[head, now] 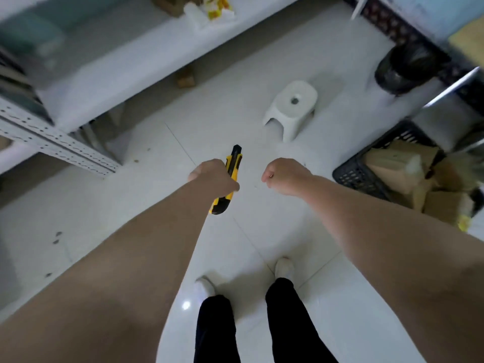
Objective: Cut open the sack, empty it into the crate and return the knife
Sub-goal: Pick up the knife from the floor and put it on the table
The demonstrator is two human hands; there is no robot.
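Note:
My left hand (212,175) grips a yellow and black utility knife (234,163) around its middle, the black tip pointing away from me over the white tiled floor. No blade is visible at the tip. To its right, my right hand (284,175) is curled into a loose fist and holds nothing. A black plastic crate (358,174) stands on the floor at the right, with brown paper packages and crumpled brown paper in it. No sack is clearly visible.
A white plastic stool (290,106) stands ahead on the floor. A black lined bin (406,66) sits at the far right. A white shelf (125,64) with a perforated metal upright (52,142) runs along the left. My feet are below.

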